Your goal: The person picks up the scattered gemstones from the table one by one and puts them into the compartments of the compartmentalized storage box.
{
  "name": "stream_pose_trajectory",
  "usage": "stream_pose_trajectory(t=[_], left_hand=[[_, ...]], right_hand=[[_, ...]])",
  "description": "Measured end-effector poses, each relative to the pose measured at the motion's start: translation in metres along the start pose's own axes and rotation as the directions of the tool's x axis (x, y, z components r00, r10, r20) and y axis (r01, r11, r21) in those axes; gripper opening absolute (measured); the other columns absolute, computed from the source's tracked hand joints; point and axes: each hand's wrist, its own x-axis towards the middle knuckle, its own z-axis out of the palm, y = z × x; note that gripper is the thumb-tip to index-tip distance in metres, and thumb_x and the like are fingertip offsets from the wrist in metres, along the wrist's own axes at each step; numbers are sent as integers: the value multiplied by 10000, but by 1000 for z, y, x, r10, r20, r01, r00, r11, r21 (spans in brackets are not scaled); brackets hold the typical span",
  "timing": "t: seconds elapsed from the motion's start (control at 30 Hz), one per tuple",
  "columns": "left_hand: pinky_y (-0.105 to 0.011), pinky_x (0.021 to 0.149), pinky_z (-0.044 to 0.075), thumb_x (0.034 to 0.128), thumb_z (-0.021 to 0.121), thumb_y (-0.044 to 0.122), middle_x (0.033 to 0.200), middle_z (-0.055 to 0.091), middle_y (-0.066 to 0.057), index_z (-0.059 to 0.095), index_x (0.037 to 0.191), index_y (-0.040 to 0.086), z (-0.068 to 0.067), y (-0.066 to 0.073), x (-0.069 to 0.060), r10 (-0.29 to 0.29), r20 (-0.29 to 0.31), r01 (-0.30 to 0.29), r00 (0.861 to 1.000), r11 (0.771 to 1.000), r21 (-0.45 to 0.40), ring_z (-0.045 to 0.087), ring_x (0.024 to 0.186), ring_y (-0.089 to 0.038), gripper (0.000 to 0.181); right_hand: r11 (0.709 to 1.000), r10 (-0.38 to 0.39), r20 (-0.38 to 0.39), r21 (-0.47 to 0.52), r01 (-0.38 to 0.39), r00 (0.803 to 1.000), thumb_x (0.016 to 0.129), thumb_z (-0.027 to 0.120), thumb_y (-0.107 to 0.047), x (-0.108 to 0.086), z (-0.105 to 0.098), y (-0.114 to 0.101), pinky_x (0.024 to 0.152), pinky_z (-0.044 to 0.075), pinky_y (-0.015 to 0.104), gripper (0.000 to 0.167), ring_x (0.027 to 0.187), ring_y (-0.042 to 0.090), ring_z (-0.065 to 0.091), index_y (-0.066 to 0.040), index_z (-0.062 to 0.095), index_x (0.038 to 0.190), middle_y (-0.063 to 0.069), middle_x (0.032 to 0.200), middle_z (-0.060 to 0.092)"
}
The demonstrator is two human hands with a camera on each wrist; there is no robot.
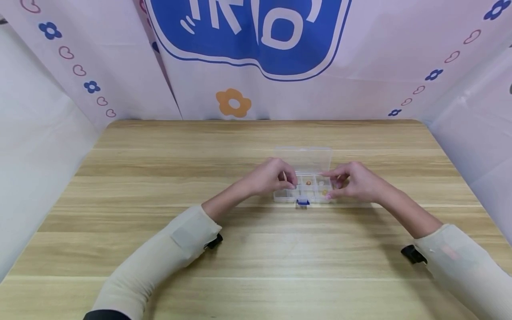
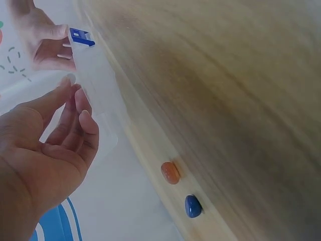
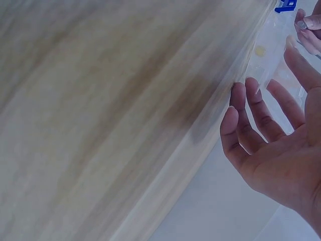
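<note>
A clear plastic compartment box [image 1: 302, 195] stands on the table with its lid [image 1: 304, 159] raised at the back and a blue latch [image 1: 302, 202] in front. Small stones lie in it, among them an orange one [image 1: 308, 182] and a yellow one [image 3: 260, 50]. My left hand [image 1: 276, 177] is over the box's left part, pinching a small pale stone [image 3: 301, 24] between thumb and fingertips. At the right end, my right hand [image 1: 354, 182] holds the box between thumb and index finger. The left wrist view has an orange stone [image 2: 170, 172] and a blue stone [image 2: 193, 206] on the table.
The wooden table [image 1: 256, 258] stretches around the box. White printed sheets [image 1: 192, 89] hang behind the table and along both sides. Dark wrist cameras [image 1: 214, 241] sit on pale sleeves.
</note>
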Motion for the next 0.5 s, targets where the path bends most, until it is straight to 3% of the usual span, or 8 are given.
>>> stream_pose_trajectory(t=[0.5], left_hand=[[-214, 755, 528, 951, 742, 26, 915, 749, -37, 779, 941, 19, 2, 0, 5, 0, 11, -1, 1000, 1000, 18, 657, 822, -139, 39]], right_hand=[[1000, 5, -1, 7, -5, 1000, 796, 912, -123, 0, 0, 0, 740, 547, 284, 555, 821, 221, 591, 44, 695, 1280, 48, 873, 675]])
